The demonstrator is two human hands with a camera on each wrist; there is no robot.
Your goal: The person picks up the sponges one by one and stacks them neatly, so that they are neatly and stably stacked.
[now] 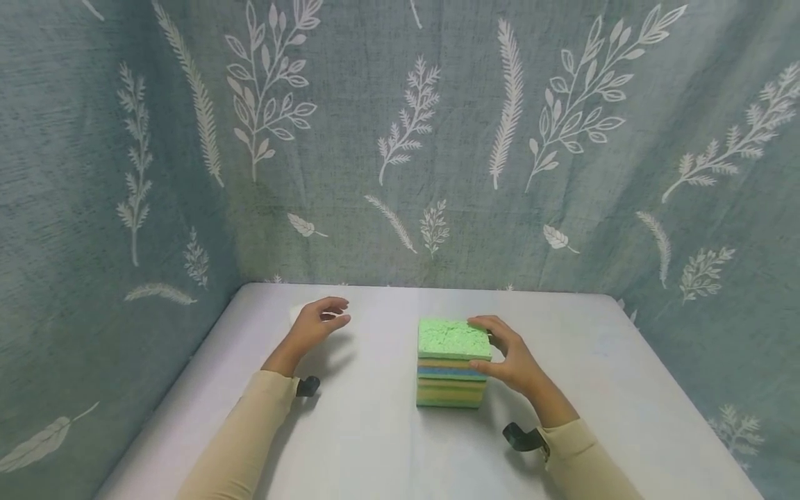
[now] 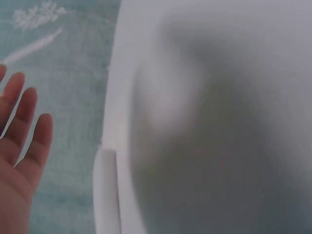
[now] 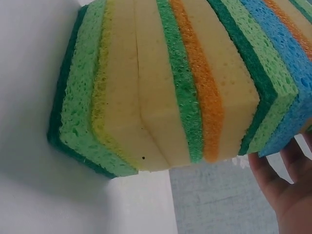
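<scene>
A stack of sponges (image 1: 454, 385) stands on the white table, with a light green sponge (image 1: 453, 338) on top. Its layers show green, yellow, cream, orange and blue in the right wrist view. My right hand (image 1: 509, 357) holds the upper part of the stack from its right side, thumb at the front and fingers toward the back. In the right wrist view the fingers (image 3: 273, 180) touch the stack near a blue sponge (image 3: 287, 102). To the left of the stack, my left hand (image 1: 315, 326) hovers above the table with loosely bent fingers and holds nothing.
A white table (image 1: 369, 444) extends around the stack. Behind my left hand lies a pale white thing (image 1: 297, 312), its kind unclear. Green-blue cloth with white leaf prints (image 1: 350, 208) hangs behind the table and at both sides.
</scene>
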